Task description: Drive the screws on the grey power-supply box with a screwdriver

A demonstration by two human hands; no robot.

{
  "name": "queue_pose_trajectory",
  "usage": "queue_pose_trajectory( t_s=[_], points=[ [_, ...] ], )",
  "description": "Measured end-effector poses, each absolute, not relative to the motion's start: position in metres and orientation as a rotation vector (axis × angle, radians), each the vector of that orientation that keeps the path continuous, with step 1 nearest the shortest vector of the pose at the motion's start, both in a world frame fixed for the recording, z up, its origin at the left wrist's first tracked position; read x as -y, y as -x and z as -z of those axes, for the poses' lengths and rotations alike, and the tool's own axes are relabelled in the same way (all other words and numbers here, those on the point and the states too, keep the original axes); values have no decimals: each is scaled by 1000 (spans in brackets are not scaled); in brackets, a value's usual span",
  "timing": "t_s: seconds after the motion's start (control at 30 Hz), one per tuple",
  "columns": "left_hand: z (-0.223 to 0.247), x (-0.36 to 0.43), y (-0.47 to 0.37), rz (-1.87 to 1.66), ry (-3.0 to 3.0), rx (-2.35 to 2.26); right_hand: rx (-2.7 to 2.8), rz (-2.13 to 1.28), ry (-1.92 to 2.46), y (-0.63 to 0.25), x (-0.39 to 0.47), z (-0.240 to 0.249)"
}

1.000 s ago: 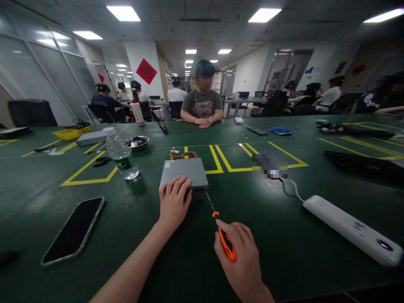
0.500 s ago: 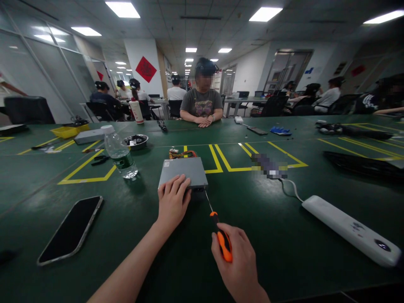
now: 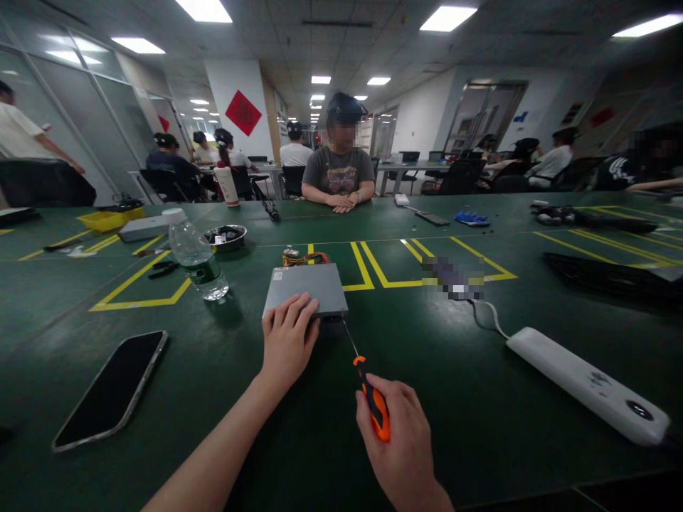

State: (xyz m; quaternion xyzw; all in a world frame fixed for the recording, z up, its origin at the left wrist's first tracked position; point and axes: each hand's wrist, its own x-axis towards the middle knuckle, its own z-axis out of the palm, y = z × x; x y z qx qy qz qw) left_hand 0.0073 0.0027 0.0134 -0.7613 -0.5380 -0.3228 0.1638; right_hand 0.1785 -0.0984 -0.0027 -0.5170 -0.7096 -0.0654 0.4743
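Observation:
A grey metal computer power supply unit (image 3: pixel 306 284) lies flat on the green table, a bundle of coloured cables (image 3: pixel 305 258) behind it. My left hand (image 3: pixel 291 334) grips its near edge, fingers spread over the top and the thumb at the near side. In my right hand (image 3: pixel 398 427) is a screwdriver (image 3: pixel 376 405) with an orange and black handle, the fingers wrapped round it. Its thin shaft points up and left, and the tip meets the near right corner of the unit. Any screw there is too small to make out.
Left of the unit stand a water bottle (image 3: pixel 198 256) and a metal bowl (image 3: pixel 227 237) of small parts; a phone (image 3: pixel 112 390) lies nearer. To the right are a long white device (image 3: pixel 587 384) with a cable and a dark panel (image 3: pixel 608 275). A person (image 3: pixel 339 160) sits opposite.
The whole view has shifted slightly. Both hands, the screwdriver and the power supply unit keep nearly the same positions to each other. A standing person shows more at the far left.

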Motion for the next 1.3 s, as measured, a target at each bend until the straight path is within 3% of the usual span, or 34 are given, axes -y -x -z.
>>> queue_pose_trajectory(
  t_s=[0.17, 0.43, 0.7, 0.97, 1.3],
  points=[
    [-13, -3, -7, 938, 2159, 1521, 1795, 274, 1245, -179, 98, 1],
    [-13, -3, -7, 920, 2158, 1533, 1716, 53, 1336, -180, 99, 0],
    [-13, -3, -6, 901, 2161, 1538, 1808, 244, 1250, -181, 97, 4],
    [-15, -3, -7, 889, 2162, 1543, 1702, 60, 1342, -181, 100, 0],
    [-13, -3, -7, 909, 2157, 1530, 1771, 254, 1249, -179, 97, -1]
  ],
)
